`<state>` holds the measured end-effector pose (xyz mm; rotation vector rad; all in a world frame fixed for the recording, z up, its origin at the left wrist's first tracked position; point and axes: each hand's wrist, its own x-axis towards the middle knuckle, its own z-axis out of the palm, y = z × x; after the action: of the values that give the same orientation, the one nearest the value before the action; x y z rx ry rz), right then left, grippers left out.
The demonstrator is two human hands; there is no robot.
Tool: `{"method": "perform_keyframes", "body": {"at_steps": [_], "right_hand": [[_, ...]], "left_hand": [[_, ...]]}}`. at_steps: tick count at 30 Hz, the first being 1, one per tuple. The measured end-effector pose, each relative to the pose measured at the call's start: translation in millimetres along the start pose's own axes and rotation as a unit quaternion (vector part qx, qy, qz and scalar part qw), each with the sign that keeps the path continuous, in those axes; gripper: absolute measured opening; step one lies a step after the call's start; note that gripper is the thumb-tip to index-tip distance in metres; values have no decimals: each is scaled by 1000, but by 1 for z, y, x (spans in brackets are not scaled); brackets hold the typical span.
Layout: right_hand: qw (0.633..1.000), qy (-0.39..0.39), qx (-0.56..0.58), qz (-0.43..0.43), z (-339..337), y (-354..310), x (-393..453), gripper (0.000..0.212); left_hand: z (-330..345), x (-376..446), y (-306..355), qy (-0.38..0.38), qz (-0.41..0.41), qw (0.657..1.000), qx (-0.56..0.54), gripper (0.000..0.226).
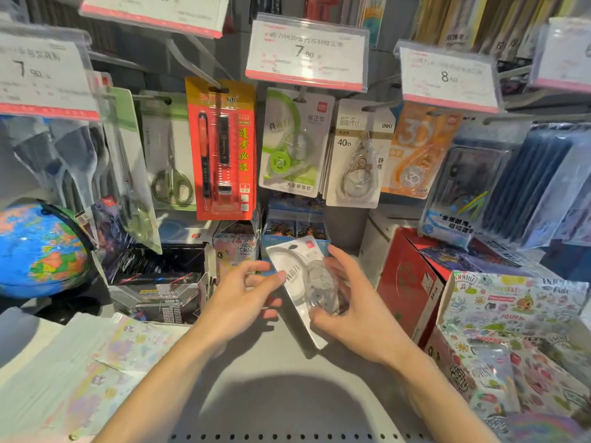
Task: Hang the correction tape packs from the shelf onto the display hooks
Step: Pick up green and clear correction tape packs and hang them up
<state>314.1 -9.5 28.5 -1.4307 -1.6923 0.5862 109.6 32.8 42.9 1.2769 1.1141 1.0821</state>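
Observation:
A white correction tape pack with a clear blister is held above the grey shelf, tilted with its hang hole at the top left. My right hand grips its blister side and lower edge. My left hand pinches its left edge with thumb and fingers. On the hooks above hang a green correction tape pack, a beige 40m pack and an orange pack. The hook of the green pack sits under a 7.90 price tag.
A red pen pack and scissors pack hang to the left. A globe stands at the left. Card boxes sit behind my hands; a red box and sticker books are at the right.

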Motion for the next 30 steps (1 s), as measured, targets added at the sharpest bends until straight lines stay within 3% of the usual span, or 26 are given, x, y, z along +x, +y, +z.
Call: {"method": "perform_keyframes", "body": {"at_steps": [6, 9, 12, 17, 25, 30], "right_hand": [[998, -3, -21, -54, 2, -31, 11, 91], [999, 38, -24, -30, -10, -45, 21, 82], [998, 0, 55, 13, -24, -55, 30, 72], [987, -35, 156, 20, -44, -60, 31, 43], [978, -38, 193, -68, -96, -59, 24, 38], [973, -32, 199, -112, -118, -54, 21, 41]], "left_hand": [[-10, 5, 17, 36, 90, 992, -77, 8], [-21, 7, 27, 31, 114, 989, -89, 8], [-26, 7, 37, 9, 139, 986, -91, 10], [-21, 5, 50, -18, 198, 979, -55, 11], [17, -12, 88, 18, 273, 959, 72, 15], [35, -26, 113, 110, 314, 935, 125, 22]]}}
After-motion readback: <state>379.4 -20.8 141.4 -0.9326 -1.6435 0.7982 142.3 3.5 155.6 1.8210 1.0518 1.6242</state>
